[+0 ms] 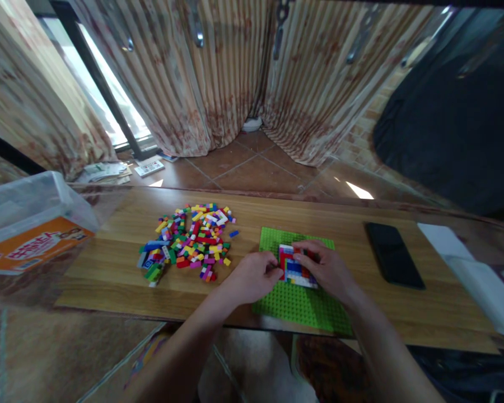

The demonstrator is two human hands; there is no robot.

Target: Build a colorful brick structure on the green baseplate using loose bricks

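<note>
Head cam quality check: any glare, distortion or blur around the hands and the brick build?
Head view: strong wide-angle bending, table edge and curtains curve; window blown out at upper left; sun patch on floor; plastic box smeared at the left edge; left hand, right hand and brick build on green baseplate evenly lit, slightly soft.

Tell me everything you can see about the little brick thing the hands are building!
The brick build is a small, flat block of plastic bricks in red, white, blue and yellow. It sits on the green baseplate, which lies on the wooden table. The left hand touches its left edge and the right hand rests over its right side, hiding part of it.
</note>
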